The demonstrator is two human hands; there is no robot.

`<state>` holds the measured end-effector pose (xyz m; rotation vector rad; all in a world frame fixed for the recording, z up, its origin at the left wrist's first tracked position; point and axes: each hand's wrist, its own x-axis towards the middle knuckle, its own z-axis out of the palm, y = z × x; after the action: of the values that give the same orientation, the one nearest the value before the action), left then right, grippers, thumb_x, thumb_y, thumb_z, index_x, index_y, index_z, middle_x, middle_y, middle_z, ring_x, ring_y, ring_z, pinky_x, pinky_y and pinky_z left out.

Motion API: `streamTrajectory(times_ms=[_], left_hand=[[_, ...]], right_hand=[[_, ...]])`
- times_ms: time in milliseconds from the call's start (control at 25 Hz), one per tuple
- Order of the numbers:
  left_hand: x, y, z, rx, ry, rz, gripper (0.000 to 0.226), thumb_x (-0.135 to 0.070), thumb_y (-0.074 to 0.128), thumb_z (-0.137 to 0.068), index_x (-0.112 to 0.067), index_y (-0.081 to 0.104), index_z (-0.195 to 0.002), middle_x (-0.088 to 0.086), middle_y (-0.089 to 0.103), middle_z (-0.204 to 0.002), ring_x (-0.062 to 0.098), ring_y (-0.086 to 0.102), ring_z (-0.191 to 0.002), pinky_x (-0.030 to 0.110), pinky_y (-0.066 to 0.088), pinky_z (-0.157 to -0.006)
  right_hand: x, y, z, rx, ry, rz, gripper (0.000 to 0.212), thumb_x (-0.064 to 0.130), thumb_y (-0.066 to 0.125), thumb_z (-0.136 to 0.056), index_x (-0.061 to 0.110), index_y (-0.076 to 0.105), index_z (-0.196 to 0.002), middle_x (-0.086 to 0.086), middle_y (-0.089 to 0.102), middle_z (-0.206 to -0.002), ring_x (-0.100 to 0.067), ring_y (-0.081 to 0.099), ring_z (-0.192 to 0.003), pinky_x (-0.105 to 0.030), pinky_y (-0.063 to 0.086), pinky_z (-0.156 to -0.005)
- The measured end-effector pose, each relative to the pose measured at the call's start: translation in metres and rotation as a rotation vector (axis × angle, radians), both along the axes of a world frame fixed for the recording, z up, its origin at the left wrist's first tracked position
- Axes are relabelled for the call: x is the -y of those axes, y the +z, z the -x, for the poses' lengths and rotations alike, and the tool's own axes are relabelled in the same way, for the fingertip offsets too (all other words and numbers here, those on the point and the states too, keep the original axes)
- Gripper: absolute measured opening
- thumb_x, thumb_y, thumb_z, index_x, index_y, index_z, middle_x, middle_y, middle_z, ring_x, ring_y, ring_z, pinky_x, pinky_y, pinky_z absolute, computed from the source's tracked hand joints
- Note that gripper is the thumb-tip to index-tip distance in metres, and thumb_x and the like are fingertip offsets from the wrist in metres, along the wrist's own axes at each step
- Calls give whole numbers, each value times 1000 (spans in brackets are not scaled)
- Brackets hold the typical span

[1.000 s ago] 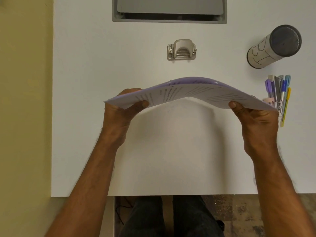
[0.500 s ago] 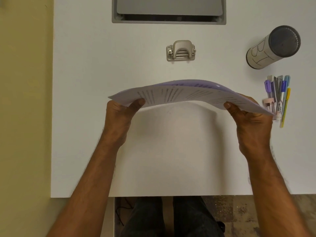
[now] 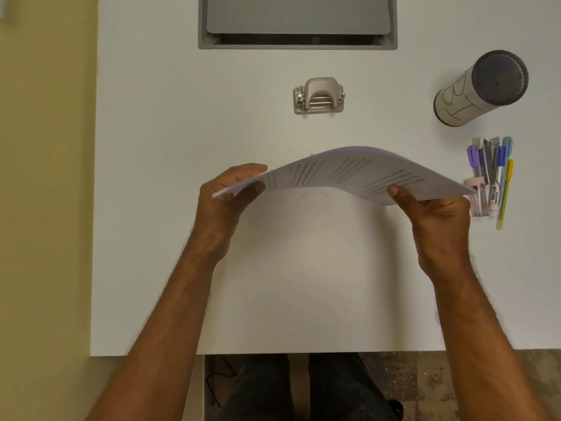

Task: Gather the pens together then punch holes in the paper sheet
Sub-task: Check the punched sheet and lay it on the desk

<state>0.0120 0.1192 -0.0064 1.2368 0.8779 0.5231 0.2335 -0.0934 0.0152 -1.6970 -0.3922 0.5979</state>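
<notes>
I hold a printed paper sheet (image 3: 346, 174) above the white table (image 3: 158, 238), bowed upward in the middle. My left hand (image 3: 226, 202) pinches its left end and my right hand (image 3: 437, 217) pinches its right end. A metal hole punch (image 3: 318, 96) stands on the table beyond the sheet, apart from it. Several pens (image 3: 493, 174) lie bunched side by side at the right edge, just past my right hand; the sheet's right corner hides part of them.
A tall grey cylinder (image 3: 476, 89) with a dark lid stands at the back right, above the pens. A grey recessed panel (image 3: 297, 22) sits at the table's far edge. The table's near edge runs just above my knees.
Both hands have moved closer together and slightly right, so the sheet arches more. Its near edge has tipped up. Pens and punch have not moved.
</notes>
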Motion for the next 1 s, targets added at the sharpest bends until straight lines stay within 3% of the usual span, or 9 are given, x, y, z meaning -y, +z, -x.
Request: streamTrajectory(times_ms=[120,240,440,560,640,760,920,1000], left_hand=[[-2,2,0,42,3,-7,29,-13,73,-92,-37,79,-107,-8,79,-109,13,72,-107,24,57,-89],[-2,-2,-1,14,10,4,31,-9,73,-93,-34,77,-112,-6,78,-111,15,71,-108,30,59,-92],[0,-6,-5,-72,37,1,28,-7,71,-95,-24,72,-117,-5,76,-109,14,70,-104,32,59,-94],[-6,-1,-3,-80,46,-25,28,-10,71,-95,-35,77,-106,-12,79,-104,9,73,-100,26,60,-85],[-10,5,0,-38,32,-15,30,-12,70,-95,-40,80,-100,-14,79,-104,7,75,-98,21,60,-80],[-10,10,6,-14,30,39,21,-20,71,-94,-38,80,-100,-9,80,-105,13,78,-94,23,61,-76],[4,0,10,56,169,234,22,-17,70,-93,-32,81,-105,-1,81,-110,17,78,-99,27,61,-80],[19,-5,5,163,303,397,25,-9,69,-93,-27,82,-106,1,80,-114,14,77,-102,25,61,-81]], right_hand=[[0,4,-3,32,0,-48,36,20,80,-90,49,75,-110,23,78,-108,1,72,-106,-14,57,-89],[1,-2,-6,-17,0,-3,32,25,83,-88,45,75,-111,18,79,-109,-5,72,-110,-20,59,-94],[-6,-5,-4,-35,7,44,40,11,78,-92,50,77,-102,24,79,-101,3,73,-100,-14,58,-87],[-5,3,-10,15,25,57,41,13,79,-92,52,77,-100,25,79,-102,2,74,-102,-19,59,-92],[-2,11,-17,22,58,42,33,15,79,-92,45,77,-104,21,79,-111,-5,75,-108,-19,60,-91],[1,22,-27,-98,64,-14,20,20,78,-89,29,76,-106,11,81,-112,-12,77,-106,-19,61,-84],[2,24,-21,-406,-84,-76,18,20,76,-84,29,77,-99,6,81,-101,-11,78,-89,-21,63,-71],[-1,21,-4,-579,-143,-157,21,17,72,-87,29,78,-103,4,80,-107,-15,79,-93,-25,64,-73]])
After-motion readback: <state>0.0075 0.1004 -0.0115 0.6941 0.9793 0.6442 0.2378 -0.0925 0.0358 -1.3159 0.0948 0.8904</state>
